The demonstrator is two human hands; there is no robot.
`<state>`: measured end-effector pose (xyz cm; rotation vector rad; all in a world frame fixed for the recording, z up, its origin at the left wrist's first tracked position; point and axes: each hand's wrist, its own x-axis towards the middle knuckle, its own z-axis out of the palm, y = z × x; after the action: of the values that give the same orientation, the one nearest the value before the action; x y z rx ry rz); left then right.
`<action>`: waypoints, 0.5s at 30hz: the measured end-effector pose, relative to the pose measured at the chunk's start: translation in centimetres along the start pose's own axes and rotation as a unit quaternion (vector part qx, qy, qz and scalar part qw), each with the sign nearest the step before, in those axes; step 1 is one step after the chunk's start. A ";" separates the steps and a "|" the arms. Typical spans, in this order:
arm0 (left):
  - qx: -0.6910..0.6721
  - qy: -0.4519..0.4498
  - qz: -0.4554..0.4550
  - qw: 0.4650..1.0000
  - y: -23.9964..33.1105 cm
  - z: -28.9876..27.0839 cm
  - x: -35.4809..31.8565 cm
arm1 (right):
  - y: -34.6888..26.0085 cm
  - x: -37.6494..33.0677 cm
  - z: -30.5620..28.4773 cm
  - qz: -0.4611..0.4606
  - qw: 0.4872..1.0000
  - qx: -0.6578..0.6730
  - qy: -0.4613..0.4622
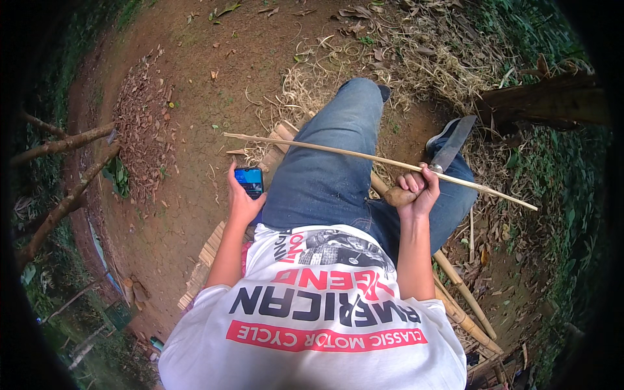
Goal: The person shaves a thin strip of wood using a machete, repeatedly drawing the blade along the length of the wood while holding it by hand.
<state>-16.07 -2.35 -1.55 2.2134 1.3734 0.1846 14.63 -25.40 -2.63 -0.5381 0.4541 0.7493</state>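
Note:
My left hand is closed around a dark smartphone beside my left thigh, its screen lit blue. In my right hand, above my right leg, is a large knife with a rounded wooden handle. The fingers wrap the handle, and the broad metal blade points away and to the right. A long, thin bamboo strip spans my thighs from left to right. It crosses the knife near the top of my right hand. Whether the fingers also grip the strip cannot be made out.
Bamboo slats lie under and beside me, with bamboo poles at the right. Pale shavings and dry leaves cover the ground ahead. A thick log lies at the far right; branches stand at the left.

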 end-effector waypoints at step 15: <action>-0.193 -0.118 -0.362 0.905 -11.7 -0.8 -15.8 | 0.0 0.2 0.0 0.014 1.000 0.003 0.009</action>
<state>-33.14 -11.68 -4.22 1.2543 1.7343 -0.0782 14.78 -25.32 -2.78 -0.5348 0.4810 0.7700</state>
